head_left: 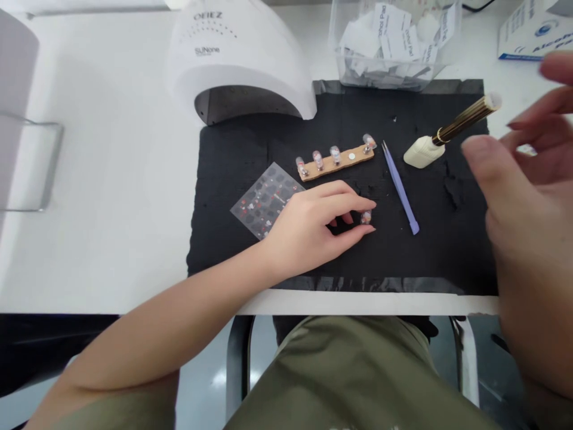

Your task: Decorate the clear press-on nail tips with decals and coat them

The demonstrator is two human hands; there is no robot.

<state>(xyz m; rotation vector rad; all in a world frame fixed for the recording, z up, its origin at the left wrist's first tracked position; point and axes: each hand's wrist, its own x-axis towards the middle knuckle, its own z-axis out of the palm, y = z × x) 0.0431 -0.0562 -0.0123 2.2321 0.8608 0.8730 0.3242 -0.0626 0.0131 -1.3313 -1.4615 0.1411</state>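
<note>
Between the thumb and fingertips of my left hand (317, 224) is a decorated false nail (366, 217), low over the black mat. My right hand (532, 173) is raised at the right edge with its fingers apart, and I see nothing in it. Near it stands a cream nail polish bottle (423, 151) with a gold cap, leaning to the right. A wooden nail stand (342, 164) carries several decorated false nails on small posts, and one white spot has no nail on it. Under my left wrist lies a clear sticker sheet (259, 200). Lilac tweezers (401, 191) rest between my hands.
A white nail lamp (250, 54) stands at the back left. Behind the black mat (456, 251) is a clear plastic box (394, 74) of alcohol pad packets. A carton (532, 36) labelled for alcohol pads sits at the back right. The white table's front edge (380, 303) is near my lap.
</note>
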